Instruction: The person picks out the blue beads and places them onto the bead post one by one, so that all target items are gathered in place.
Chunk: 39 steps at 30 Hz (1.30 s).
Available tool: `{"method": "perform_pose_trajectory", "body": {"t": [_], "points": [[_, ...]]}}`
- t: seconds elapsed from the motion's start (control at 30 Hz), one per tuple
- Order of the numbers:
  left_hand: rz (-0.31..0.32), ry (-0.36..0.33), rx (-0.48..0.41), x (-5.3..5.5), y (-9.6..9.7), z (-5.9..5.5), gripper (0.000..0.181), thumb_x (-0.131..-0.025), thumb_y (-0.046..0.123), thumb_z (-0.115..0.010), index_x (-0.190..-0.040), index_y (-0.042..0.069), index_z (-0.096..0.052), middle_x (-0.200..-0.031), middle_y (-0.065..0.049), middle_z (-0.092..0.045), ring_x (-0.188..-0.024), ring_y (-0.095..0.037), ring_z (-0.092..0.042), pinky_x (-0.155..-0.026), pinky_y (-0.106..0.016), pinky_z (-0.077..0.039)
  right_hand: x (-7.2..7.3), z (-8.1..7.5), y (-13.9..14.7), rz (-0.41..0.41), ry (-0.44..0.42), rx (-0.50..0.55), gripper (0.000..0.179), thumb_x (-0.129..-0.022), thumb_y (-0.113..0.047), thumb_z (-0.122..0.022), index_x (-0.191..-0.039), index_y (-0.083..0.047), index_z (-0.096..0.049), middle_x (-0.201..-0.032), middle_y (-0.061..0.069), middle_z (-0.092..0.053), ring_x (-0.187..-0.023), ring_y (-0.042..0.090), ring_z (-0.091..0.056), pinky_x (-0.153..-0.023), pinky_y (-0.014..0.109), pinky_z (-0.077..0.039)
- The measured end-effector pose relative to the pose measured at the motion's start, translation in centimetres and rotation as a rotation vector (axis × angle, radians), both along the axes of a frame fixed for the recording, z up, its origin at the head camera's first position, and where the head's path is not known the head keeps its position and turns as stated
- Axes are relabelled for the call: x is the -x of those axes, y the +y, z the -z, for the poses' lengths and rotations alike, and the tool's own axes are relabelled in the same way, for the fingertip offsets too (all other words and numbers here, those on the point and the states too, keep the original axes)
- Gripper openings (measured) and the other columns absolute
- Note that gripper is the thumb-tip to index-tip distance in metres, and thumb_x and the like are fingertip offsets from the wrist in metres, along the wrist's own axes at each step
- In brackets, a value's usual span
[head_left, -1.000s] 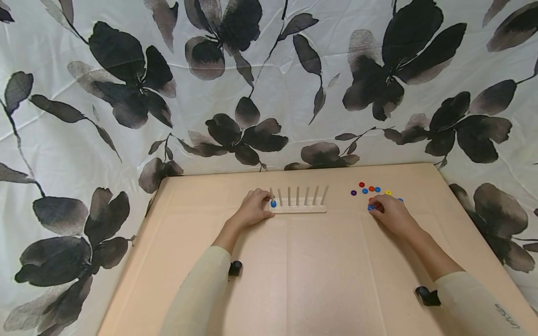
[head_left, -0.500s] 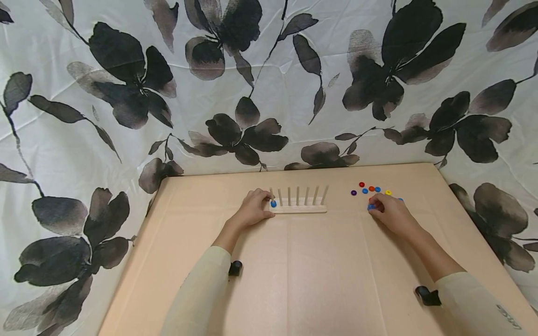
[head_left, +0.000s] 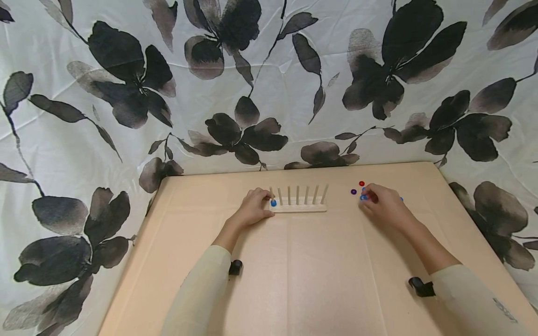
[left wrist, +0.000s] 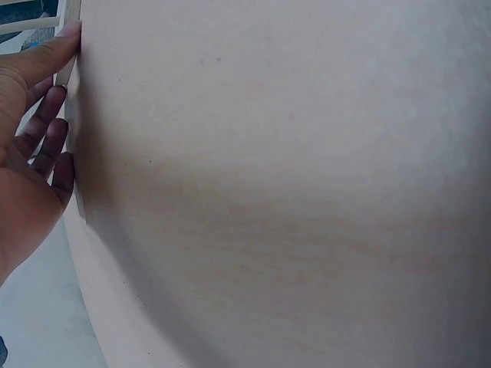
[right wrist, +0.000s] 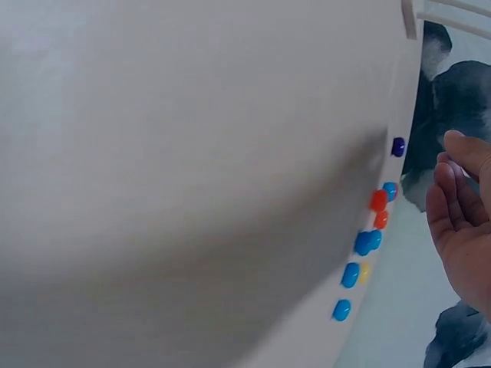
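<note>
A wooden peg rack (head_left: 299, 208) with several upright pegs stands near the table's far edge in the head view. One blue bead (head_left: 273, 203) sits at the base of its leftmost peg. My left hand (head_left: 253, 207) grips the rack's left end; in the left wrist view the thumb lies along the base (left wrist: 69, 46). Off to the right, my right hand (head_left: 385, 204) pinches a blue bead (head_left: 363, 198) at its fingertips, over the loose beads. The right wrist view does not clearly show that bead between the fingers.
Loose beads lie at the table's far right: a purple bead (head_left: 353, 192), a red bead (head_left: 362, 183), and several more partly hidden by the right hand. The right wrist view shows blue beads (right wrist: 350, 274), a yellow bead (right wrist: 364, 272) and orange-red beads (right wrist: 379, 200). A floral cloth (head_left: 269, 84) hangs behind.
My right hand has moved a little up and left with the blue bead and now covers more of the loose beads. The left hand and the rack have stayed put.
</note>
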<state>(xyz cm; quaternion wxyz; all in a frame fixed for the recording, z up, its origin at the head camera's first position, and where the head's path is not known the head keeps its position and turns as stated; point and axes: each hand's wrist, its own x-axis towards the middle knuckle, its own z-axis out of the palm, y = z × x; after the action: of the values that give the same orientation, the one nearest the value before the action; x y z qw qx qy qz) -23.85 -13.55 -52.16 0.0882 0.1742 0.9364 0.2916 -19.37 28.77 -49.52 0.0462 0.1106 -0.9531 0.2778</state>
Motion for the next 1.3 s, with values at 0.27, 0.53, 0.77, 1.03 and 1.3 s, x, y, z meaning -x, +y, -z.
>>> {"method": "perform_pose_trajectory", "body": {"t": [0.27, 0.53, 0.77, 1.03, 1.3], "points": [[0.001, -0.012, -0.003, -0.1, -0.1, -0.2, 0.050, -0.083, 0.026, -0.088, -0.126, 0.012, -0.066, -0.126, -0.007, -0.060, -0.118, -0.026, -0.048, -0.106, -0.044, -0.040, 0.9, -1.4, -1.2, -0.059, 0.081, 0.012, 0.016, -0.089, -0.007, -0.079, -0.101, -0.005, -0.069, -0.084, 0.002, -0.070, -0.079, 0.018, -0.063, -0.073, 0.026, -0.050], [0.002, 0.004, 0.006, 0.2, -0.1, -0.4, 0.048, -0.083, 0.027, -0.088, -0.124, 0.013, -0.066, -0.127, -0.007, -0.061, -0.116, -0.027, -0.048, -0.105, -0.043, -0.040, 1.9, -3.5, -2.9, -0.080, 0.114, 0.056, 0.014, -0.090, -0.008, -0.079, -0.100, -0.006, -0.069, -0.083, 0.004, -0.071, -0.079, 0.018, -0.065, -0.072, 0.023, -0.050], [0.003, -0.012, 0.002, 0.0, -0.1, -0.2, 0.051, -0.083, 0.026, -0.088, -0.127, 0.012, -0.066, -0.128, -0.007, -0.060, -0.116, -0.026, -0.048, -0.105, -0.043, -0.040, 2.5, -5.0, -4.8, -0.073, 0.069, 0.075, 0.012, -0.094, -0.012, -0.076, -0.102, -0.005, -0.070, -0.086, 0.005, -0.072, -0.081, 0.020, -0.064, -0.074, 0.031, -0.050], [-0.004, -0.023, -0.005, -0.2, 0.0, 0.0, 0.049, -0.083, 0.026, -0.088, -0.125, 0.014, -0.066, -0.127, -0.006, -0.060, -0.116, -0.025, -0.047, -0.105, -0.042, -0.040, 3.2, -6.1, -7.0, -0.097, 0.134, 0.113, 0.014, -0.092, -0.011, -0.078, -0.103, -0.005, -0.071, -0.090, 0.008, -0.070, -0.084, 0.022, -0.065, -0.076, 0.032, -0.052], [0.000, -0.006, 0.000, -0.1, 0.0, -0.2, 0.047, -0.083, 0.025, -0.088, -0.123, 0.014, -0.067, -0.126, -0.007, -0.060, -0.115, -0.026, -0.048, -0.104, -0.043, -0.040, 3.8, -7.0, -9.3, -0.148, 0.166, 0.159, 0.012, -0.092, -0.009, -0.078, -0.102, -0.005, -0.073, -0.091, 0.008, -0.069, -0.083, 0.020, -0.064, -0.075, 0.029, -0.051]]}}
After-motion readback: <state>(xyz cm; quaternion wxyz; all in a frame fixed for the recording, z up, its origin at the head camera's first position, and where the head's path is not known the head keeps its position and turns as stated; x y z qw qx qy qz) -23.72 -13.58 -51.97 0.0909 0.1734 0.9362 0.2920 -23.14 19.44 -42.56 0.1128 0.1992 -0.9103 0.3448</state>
